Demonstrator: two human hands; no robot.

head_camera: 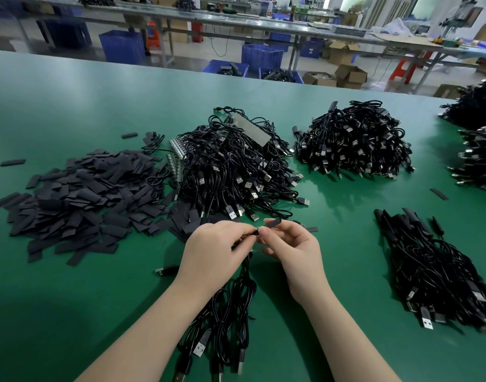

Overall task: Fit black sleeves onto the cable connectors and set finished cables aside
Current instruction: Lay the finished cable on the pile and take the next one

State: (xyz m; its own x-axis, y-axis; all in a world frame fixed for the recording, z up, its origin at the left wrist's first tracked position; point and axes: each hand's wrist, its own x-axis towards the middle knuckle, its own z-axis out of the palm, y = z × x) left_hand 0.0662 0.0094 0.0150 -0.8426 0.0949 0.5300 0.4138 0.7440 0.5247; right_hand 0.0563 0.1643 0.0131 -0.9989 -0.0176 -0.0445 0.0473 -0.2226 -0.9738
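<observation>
My left hand (212, 250) pinched a cable end (252, 233) at the fingertips, its cords hanging down onto the green desk (70, 299); right hand (292, 245) pinched a black sleeve (273, 223) btwn thumb & forefinger, sleeve just beside the cable end, whether touching I couldn't tell; loose sleeves pile (76, 197) sat far left, unsleeved cable heap (236, 166) just beyond both hands, sleeved cables (434, 271) to the right.

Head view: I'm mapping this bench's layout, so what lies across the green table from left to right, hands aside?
Pile of loose black sleeves → big heap of cables → second cable heap → bundle of sleeved cables, nearer the person → further cable heaps at the right edge.
</observation>
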